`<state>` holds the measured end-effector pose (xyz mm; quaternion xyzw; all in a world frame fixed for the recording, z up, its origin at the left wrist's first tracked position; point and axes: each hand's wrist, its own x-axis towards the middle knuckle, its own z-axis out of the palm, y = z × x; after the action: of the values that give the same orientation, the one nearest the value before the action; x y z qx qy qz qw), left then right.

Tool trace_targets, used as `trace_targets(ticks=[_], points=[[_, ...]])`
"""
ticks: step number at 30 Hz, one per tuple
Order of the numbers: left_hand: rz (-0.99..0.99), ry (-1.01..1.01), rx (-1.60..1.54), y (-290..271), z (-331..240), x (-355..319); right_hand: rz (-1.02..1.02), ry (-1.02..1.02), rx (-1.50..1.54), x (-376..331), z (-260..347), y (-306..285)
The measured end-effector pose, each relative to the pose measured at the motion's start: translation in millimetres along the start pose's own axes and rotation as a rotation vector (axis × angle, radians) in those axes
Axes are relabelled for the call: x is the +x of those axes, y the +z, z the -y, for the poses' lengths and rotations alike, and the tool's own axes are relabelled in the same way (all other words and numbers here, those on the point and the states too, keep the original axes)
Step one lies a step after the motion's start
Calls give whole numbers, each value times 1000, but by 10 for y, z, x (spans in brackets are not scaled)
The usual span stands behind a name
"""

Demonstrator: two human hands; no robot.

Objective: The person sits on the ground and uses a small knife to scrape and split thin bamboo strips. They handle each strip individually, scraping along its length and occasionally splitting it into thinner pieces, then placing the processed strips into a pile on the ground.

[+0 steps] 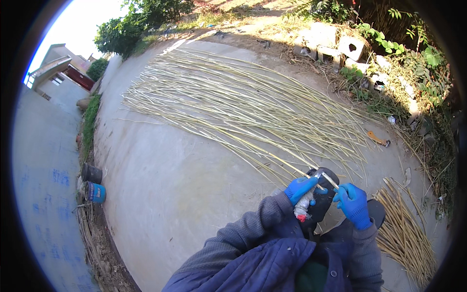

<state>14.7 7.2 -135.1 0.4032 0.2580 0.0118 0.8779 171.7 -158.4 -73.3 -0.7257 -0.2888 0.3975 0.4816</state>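
Both hands wear blue gloves and meet over my dark shoe. My left hand is closed round a tool with a white-wrapped handle that ends in red. A small metal part shows above that hand; its exact shape is unclear. A long pale stalk runs from the far left to my left fingers. My right hand pinches the near end of a peeled-looking stalk, which lies close to the metal part. Whether these are one stalk or two, I cannot tell.
Long pale stalks lie spread across the concrete. A bundle of browner stalks lies at my right. Beyond the spread is an orange-handled tool. Buckets stand by the left wall; broken blocks and plants line the right edge.
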Motion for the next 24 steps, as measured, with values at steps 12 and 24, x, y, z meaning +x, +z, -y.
trace_targets(ticks=[12,24], points=[[-165,167,209,58,-936,912,-194,-232,-35,-20,232,-243],[-248,7,1834,-763,-354,1472,-915,73,-610,-1859,-2460,-1490]])
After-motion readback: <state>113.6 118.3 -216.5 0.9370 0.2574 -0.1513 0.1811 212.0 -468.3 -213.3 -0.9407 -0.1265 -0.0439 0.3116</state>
